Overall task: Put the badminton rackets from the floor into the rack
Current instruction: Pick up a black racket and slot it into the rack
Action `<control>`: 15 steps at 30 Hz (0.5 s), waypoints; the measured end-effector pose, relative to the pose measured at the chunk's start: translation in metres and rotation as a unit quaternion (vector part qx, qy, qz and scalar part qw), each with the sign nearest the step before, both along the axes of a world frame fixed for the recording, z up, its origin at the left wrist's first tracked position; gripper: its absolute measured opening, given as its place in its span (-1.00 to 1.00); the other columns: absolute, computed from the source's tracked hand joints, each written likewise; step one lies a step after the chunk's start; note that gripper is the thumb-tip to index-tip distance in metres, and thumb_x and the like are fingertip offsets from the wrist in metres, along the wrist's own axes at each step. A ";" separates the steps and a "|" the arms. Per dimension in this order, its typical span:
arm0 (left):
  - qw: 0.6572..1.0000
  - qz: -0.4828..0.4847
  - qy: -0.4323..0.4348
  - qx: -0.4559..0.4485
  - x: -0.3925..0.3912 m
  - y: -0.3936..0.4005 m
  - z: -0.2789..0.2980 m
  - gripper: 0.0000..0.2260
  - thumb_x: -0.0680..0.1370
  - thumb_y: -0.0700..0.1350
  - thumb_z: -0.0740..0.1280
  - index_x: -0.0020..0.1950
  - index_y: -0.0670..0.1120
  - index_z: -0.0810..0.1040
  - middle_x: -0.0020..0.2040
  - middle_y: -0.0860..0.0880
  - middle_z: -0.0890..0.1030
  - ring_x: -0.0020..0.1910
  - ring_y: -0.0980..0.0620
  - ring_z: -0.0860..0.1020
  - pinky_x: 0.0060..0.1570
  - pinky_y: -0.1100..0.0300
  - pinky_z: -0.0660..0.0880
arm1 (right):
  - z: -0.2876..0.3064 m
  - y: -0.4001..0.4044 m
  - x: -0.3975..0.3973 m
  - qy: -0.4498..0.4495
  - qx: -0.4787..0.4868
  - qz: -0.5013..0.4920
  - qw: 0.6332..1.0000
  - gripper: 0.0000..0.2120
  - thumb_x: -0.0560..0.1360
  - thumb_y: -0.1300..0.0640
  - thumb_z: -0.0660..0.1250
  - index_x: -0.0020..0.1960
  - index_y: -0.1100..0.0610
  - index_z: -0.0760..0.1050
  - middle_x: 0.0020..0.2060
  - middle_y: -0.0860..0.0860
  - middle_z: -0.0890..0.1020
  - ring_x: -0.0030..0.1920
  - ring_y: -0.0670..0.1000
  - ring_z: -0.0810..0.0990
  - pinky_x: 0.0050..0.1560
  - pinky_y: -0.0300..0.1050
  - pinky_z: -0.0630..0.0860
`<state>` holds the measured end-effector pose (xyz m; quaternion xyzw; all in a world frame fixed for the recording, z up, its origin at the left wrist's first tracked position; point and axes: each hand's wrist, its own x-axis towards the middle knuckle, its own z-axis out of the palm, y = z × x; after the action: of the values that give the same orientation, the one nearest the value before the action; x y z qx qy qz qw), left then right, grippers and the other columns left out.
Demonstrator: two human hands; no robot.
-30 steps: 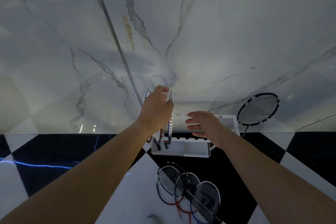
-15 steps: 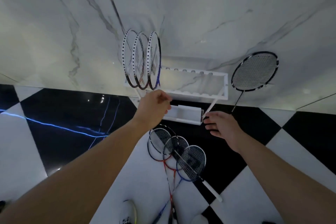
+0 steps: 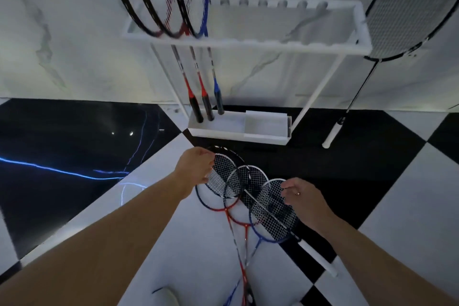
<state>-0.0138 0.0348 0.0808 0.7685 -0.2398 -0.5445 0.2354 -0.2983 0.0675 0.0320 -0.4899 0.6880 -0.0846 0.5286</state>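
The white rack point(image 3: 248, 42) stands against the marble wall point(image 3: 74, 32) with 3 rackets point(image 3: 198, 69) already slotted at its left end, handles down in the tray; another black racket point(image 3: 409, 12) leans on the wall just right of it. On the checkered floor point(image 3: 397, 194), in front of the rack, 4 overlapping rackets point(image 3: 250, 196) wait. This looks like the start of the next pickup. The left hand point(image 3: 195, 171) reaches down, its grip curled at the rim of the leftmost head, though I cannot tell if it has closed. The right hand point(image 3: 301, 196) hovers over the blue-framed head, fingers apart. Next comes lifting 1 frame free of the tangle.
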 end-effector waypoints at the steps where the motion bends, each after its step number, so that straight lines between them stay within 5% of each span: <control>1: 1.000 0.003 -0.003 0.007 0.002 0.001 -0.020 -0.92 0.64 -0.18 0.34 0.03 -0.11 0.63 0.06 -0.18 0.67 0.07 -0.18 0.65 0.07 -0.06 0.65 | -0.024 0.001 0.001 0.013 -0.009 0.023 1.000 -0.82 0.60 0.21 0.24 -0.04 0.04 0.59 -0.13 0.07 0.69 -0.20 0.05 0.66 -0.15 0.00 0.60; 4: 0.999 -0.010 -0.011 0.035 0.008 0.009 -0.073 -0.76 0.66 -0.20 0.32 0.31 -0.25 0.58 0.25 -0.23 0.60 0.21 -0.21 0.60 0.25 -0.21 0.59 | -0.091 0.003 0.009 0.055 -0.029 0.079 0.995 -0.80 0.60 0.23 0.20 0.07 0.22 0.60 -0.15 0.18 0.67 -0.31 0.03 0.55 -0.27 -0.04 0.53; 9: 0.997 0.023 0.038 0.066 0.019 0.016 -0.143 -0.63 0.67 -0.13 0.36 0.45 -0.23 0.47 0.37 -0.27 0.53 0.25 -0.20 0.54 0.27 -0.19 0.55 | -0.183 0.002 0.029 0.061 -0.035 0.120 0.990 -0.72 0.64 0.19 0.23 0.32 0.07 0.51 -0.06 0.00 0.62 -0.35 -0.13 0.54 -0.39 -0.31 0.43; 15: 0.997 0.045 0.045 0.052 0.026 0.004 -0.203 -0.62 0.68 -0.10 0.34 0.47 -0.18 0.43 0.43 -0.22 0.47 0.38 -0.23 0.48 0.12 -0.09 0.55 | -0.252 0.001 0.054 0.099 -0.069 0.162 0.979 -0.69 0.62 0.27 0.26 0.36 0.17 0.46 0.19 0.16 0.61 -0.02 0.02 0.59 0.05 -0.06 0.60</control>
<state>0.0125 0.0387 -0.1218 0.7647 -0.1656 -0.5787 0.2300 -0.2439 0.0688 -0.2201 -0.6362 0.6406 0.0039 0.4299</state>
